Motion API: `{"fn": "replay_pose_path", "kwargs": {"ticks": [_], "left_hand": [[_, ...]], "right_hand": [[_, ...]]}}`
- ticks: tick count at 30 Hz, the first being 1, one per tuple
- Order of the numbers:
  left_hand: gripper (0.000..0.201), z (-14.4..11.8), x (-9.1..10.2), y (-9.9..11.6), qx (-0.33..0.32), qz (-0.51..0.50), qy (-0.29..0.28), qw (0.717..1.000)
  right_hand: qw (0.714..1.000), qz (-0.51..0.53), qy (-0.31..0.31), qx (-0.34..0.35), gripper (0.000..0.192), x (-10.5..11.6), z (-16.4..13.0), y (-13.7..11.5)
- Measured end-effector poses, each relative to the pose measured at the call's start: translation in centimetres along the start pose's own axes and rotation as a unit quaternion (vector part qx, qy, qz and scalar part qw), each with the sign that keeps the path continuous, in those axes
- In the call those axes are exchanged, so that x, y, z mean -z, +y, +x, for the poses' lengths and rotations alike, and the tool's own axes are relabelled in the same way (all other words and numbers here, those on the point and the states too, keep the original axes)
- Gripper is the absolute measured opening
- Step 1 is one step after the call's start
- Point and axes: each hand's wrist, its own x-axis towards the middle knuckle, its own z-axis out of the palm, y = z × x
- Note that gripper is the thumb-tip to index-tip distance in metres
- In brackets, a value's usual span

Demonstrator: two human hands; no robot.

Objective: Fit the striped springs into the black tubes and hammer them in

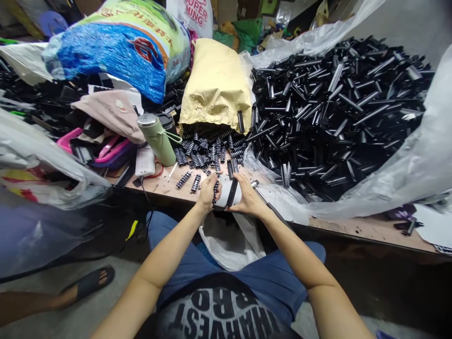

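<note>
My left hand [208, 192] grips a short black ribbed spring-like piece [215, 189] at the table's front edge. My right hand [248, 200] pinches a slim black plastic tube [232, 192], held nearly upright just right of that piece. The two parts sit close together, tips almost touching. Just beyond my hands lies a heap of the same ribbed black pieces [208, 148], spilling from a tan paper sack [217, 84]. A large pile of black tubes [335, 113] fills the clear plastic sheet to the right.
A green flask [157, 139] and a phone [145, 161] rest left of the ribbed pieces. A metal rod [268, 203] lies by my right hand. Bags and clutter crowd the back left, including a blue printed sack [116, 47]. Another person's sandalled foot [88, 282] is on the floor at left.
</note>
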Motion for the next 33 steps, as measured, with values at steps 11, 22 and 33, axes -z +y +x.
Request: {"fn": "replay_pose_path", "kwargs": {"ticks": [11,22,33], "left_hand": [[0.033,-0.5,-0.8,0.2,0.030,-0.070,0.055,0.996],[0.020,-0.6,-1.3,1.2,0.131,-0.038,0.075,0.988],[0.032,0.0,-0.5,-1.6,0.008,0.193,0.052,0.980]], "right_hand": [[0.990,0.102,0.006,0.094,0.117,-1.8,2.2,-1.0],[0.984,0.175,0.004,0.013,0.109,-3.5,1.8,-0.6],[0.991,0.100,0.059,-0.059,0.102,-5.4,0.7,0.2]]}}
